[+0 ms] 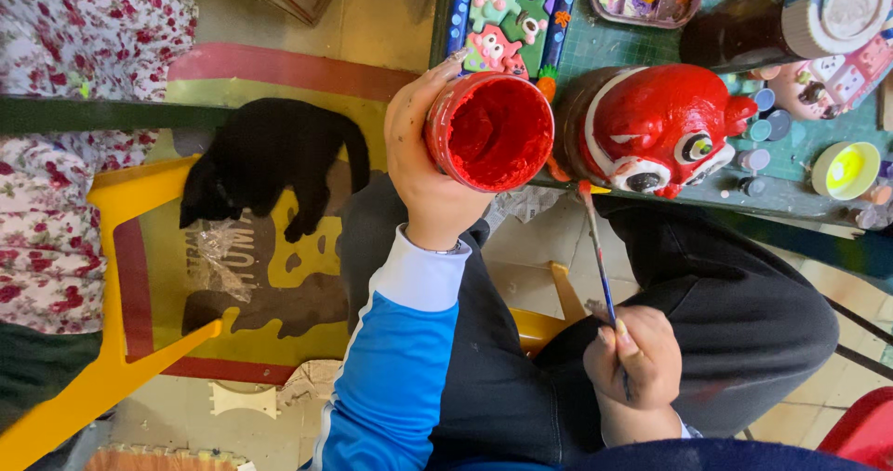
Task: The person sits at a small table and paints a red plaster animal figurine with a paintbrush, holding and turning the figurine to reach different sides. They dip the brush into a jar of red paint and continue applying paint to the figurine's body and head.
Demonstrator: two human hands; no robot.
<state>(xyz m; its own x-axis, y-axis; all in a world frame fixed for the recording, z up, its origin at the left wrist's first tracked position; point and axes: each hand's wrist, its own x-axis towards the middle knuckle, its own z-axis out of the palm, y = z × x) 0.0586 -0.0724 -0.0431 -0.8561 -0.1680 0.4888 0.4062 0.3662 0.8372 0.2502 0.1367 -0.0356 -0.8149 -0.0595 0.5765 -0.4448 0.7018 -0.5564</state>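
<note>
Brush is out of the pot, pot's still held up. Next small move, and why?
Probably bring the brush tip onto the red figurine. The right hand holds it with the bristles just under the figurine's lower edge, while the left hand holds the open red paint pot beside it. Whether the bristles are loaded is unclear.

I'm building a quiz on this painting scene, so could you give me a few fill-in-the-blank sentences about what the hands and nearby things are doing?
1. The left hand grips an open jar of ____ paint.
2. The right hand holds a thin ____ whose tip touches the painted figurine.
3. On the yellow chair to the left lies a ____ cat.
4. On the table, the small bowl right of the figurine holds ____ paint.

Missing words: red; paintbrush; black; yellow
</note>
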